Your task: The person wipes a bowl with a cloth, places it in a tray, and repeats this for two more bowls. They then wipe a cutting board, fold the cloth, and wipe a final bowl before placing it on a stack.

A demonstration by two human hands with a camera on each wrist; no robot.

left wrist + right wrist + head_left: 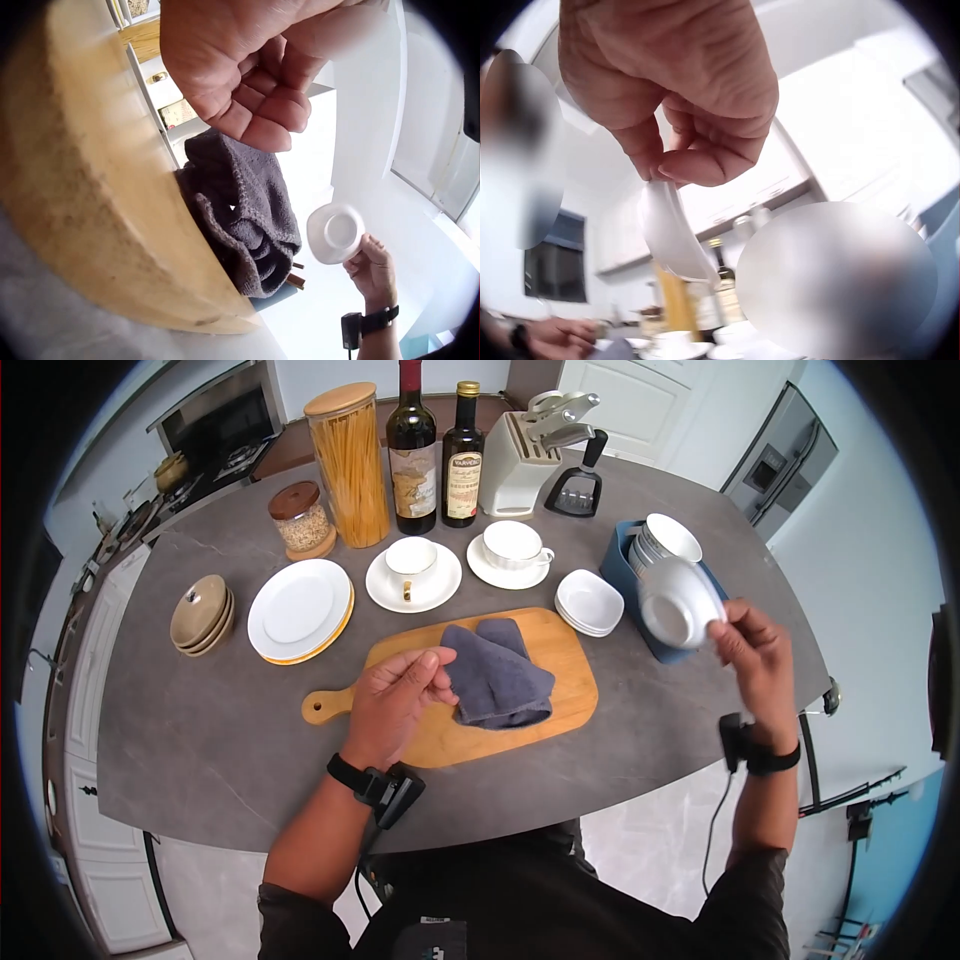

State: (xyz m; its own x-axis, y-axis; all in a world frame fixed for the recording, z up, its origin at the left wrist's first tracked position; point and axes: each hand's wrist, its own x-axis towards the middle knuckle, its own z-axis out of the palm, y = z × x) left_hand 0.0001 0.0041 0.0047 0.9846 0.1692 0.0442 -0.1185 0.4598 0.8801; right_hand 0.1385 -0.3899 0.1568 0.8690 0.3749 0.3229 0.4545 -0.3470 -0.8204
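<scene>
**Bare left hand (398, 695) idling near a dark grey cloth towel (495, 678), bare right hand (757, 650) pinching a rounded-square white bowl (676, 603)**

Filling the top of its own wrist view, the left hand is curling loosely around nothing. Just right of it the towel is lying bunched on a pale wooden cutting board (573, 660); whether fingertips are touching it, I cannot tell.

The right hand is clamping the bowl's rim between thumb and fingers. From that hand, the bowl is reaching leftward and slightly away, raised and tilted, its footed underside facing the left wrist camera. No long axis is standing out. The left hand is waiting well apart from it.

Beyond the bowl, a blue rectangular bin (617, 557) is holding white round bowls (672, 537); farther left of the right hand, stacked white square dishes (590, 600) are resting on the grey table (220, 750).
</scene>
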